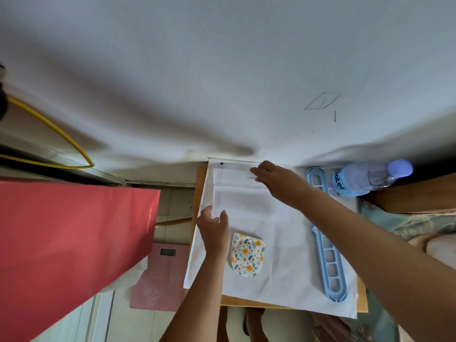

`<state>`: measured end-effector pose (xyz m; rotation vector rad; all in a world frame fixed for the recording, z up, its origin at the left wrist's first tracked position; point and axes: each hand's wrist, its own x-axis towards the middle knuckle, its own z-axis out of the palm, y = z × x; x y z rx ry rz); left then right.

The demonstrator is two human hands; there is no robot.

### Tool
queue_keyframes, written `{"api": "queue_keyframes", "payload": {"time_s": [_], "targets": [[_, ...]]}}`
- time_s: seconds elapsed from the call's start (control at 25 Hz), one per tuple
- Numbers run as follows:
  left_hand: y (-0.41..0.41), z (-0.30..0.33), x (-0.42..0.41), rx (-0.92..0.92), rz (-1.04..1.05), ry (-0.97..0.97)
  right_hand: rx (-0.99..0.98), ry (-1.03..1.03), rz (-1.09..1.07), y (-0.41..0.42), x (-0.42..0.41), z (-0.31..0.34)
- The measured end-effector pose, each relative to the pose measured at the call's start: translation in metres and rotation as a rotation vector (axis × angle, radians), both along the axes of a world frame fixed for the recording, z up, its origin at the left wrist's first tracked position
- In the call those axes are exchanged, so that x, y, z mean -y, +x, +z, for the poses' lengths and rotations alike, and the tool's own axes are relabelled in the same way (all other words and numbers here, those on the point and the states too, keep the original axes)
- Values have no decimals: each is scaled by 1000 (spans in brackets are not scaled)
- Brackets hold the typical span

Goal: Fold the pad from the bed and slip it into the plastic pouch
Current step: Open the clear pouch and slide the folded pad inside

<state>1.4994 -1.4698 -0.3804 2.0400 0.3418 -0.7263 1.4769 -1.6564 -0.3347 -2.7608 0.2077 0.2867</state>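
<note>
clear plastic pouch lies flat on a white sheet at centre frame, its top flap edge close under the pale wall that fills the upper half of the picture. the left hand pinches the pouch's lower left corner between thumb and fingers, while the right hand lies spread, fingers flat, on the upper right of the pouch by the flap, pressing and not gripping. the floral pad, already folded into a small rounded packet, sits on the sheet just below the pouch and just right of the left wrist, apart from the pouch and outside it. room is tight on the right, where a pale blue plastic hanger runs down the sheet's right side and a water bottle lies on its side at the upper right, touching or nearly touching the hanger's top. the sheet's lower middle is bare. left of the table edge a red paper bag crowds the lower left, with a pink scale on the floor beside it and a yellow cable looping at upper left. whether the pouch mouth is open is hard to make out, since the clear film blends into the white sheet. both forearms are cut off by the lower frame edge.
</note>
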Motion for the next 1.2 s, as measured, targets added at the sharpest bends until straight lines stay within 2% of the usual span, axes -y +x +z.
{"api": "queue_keyframes", "payload": {"time_s": [0.12, 0.28, 0.36, 0.52, 0.68, 0.8, 0.88, 1.0, 1.08, 1.2], "targets": [[-2, -2, 6, -17, -115, 128, 71, -122, 17, -1, -5, -7], [3, 0, 10, -8, -116, 116, 258, -384, 36, -5, -10, -15], [7, 1, 10, 3, -109, 101, 241, -417, 52, -8, -13, -19], [10, 2, 9, 23, -156, 82, 157, -358, -38, -14, -17, -20], [-1, 5, -9, 7, -199, 79, 233, -158, -232, -46, -46, -17], [-25, 4, -31, -56, -291, 120, 108, 67, -440, -90, -85, -20], [-42, 1, -41, -107, -321, 136, -62, 313, -676, -114, -114, -28], [-57, -2, -42, -155, -349, 135, -244, 747, -1179, -125, -136, -38], [-60, -4, -39, -161, -360, 122, -291, 900, -1405, -124, -135, -44], [-59, -8, -35, -188, -367, 110, -277, 1003, -1568, -121, -131, -46]]}}
